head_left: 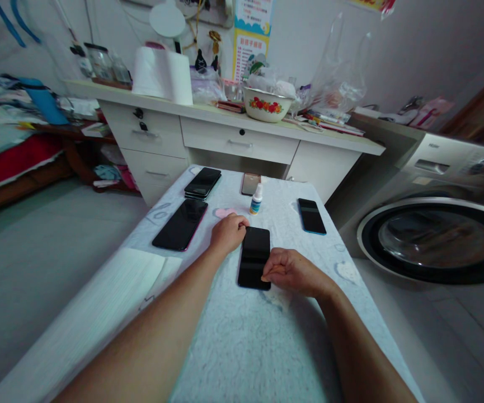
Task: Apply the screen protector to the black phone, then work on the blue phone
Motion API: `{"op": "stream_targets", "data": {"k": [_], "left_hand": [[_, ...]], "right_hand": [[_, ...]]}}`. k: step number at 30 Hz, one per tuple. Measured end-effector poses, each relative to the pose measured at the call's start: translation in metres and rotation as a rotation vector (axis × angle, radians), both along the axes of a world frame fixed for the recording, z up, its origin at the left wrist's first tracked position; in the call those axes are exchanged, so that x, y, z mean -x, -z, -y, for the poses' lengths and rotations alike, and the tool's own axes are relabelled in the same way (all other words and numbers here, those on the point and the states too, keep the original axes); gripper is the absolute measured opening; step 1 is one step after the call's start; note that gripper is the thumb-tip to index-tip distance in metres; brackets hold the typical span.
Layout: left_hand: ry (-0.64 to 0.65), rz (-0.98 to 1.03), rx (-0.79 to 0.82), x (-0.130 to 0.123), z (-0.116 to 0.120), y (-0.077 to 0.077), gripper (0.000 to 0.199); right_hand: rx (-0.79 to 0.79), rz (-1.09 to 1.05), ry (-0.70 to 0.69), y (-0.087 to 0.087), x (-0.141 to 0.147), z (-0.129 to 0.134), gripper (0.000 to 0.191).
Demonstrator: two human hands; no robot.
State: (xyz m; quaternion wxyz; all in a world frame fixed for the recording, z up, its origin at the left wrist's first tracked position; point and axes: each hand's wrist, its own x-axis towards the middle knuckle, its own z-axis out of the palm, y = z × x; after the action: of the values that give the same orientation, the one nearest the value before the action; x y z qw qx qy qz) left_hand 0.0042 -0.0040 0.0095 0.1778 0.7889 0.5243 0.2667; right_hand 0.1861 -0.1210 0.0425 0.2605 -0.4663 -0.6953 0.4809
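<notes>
Two bare hands working at a black phone point(253, 252), which lies flat, screen up, about mid-frame on a cloth-covered table point(233, 352). Left hand point(228, 233) comes in from lower left, at the phone's top-left corner; its fingers are curled, tips near the edge, cannot tell if they grip it. Right hand point(290, 271) comes in from lower right, over the phone's lower right edge; fingers curled in and together, thumb side toward the screen, cannot tell if anything thin sits between the tips. Small white spray bottle point(256, 200) with blue-yellow label stands upright just above the phone, frame center. Other devices around: pink-edged phone point(181, 225) lying flat left of center, stack of phones point(203, 182) above it, blue-edged phone point(312, 216) right of center, brownish phone-like item point(251, 183) behind the bottle. White folded sheet point(82, 313) runs along the table's left side, lower left. Background: white desk point(242, 134) with drawers across the top, flowered bowl point(268, 106) on it upper center, white roll point(161, 75) upper left, silver washing machine point(430, 168) on the right, blue bottle point(45, 102) far upper left.
</notes>
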Motion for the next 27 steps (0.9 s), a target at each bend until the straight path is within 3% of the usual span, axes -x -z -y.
{"op": "stream_targets", "data": {"k": [14, 22, 27], "left_hand": [[-0.008, -0.009, 0.024, 0.000, 0.000, -0.002, 0.025], [0.000, -0.015, 0.015, 0.000, 0.000, -0.001, 0.026], [-0.005, -0.011, 0.015, 0.000, 0.000, -0.001, 0.026]], "right_hand": [[-0.117, 0.010, 0.245, 0.016, 0.002, -0.009, 0.010], [-0.329, 0.194, 0.332, 0.015, 0.003, -0.016, 0.009], [-0.382, 0.245, 0.375, 0.014, 0.005, -0.018, 0.008]]}}
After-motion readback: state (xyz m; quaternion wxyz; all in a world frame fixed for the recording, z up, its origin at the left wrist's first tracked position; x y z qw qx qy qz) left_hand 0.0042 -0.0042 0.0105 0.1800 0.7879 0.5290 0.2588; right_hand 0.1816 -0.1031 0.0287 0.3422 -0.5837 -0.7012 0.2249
